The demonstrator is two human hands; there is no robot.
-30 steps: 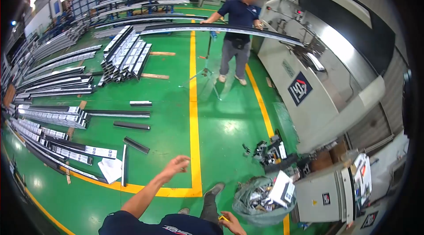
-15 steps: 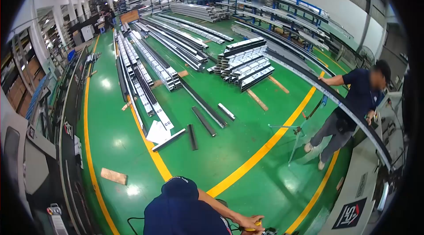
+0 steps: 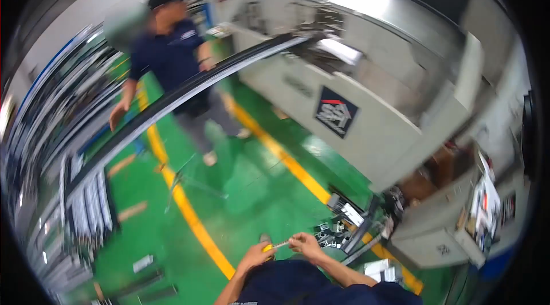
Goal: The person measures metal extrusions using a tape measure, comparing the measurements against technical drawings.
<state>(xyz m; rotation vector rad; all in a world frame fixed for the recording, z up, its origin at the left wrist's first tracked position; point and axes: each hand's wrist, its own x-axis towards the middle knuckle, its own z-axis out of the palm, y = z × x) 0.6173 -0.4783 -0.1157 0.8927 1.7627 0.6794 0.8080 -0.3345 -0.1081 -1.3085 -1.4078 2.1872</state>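
Note:
A yellow tape measure (image 3: 267, 247) is gripped in my left hand (image 3: 253, 257), just in front of my body at the bottom of the view. My right hand (image 3: 305, 246) is closed in a pinch on the free end of its blade (image 3: 281, 244). A short length of blade stretches between the two hands. Both hands are above the green floor, near a heap of small cut profile pieces (image 3: 335, 235) on the right.
A co-worker (image 3: 169, 58) stands ahead at a long dark profile (image 3: 189, 87) that reaches a large grey machine (image 3: 355, 116). A thin-legged stand (image 3: 177, 179) is under the profile. Stacked profiles (image 3: 89, 202) lie at left. Papers (image 3: 484, 202) sit on a cabinet at right.
My view has swung to the right, toward the machine and the co-worker. Both hands now show, with a short piece of tape blade between them.

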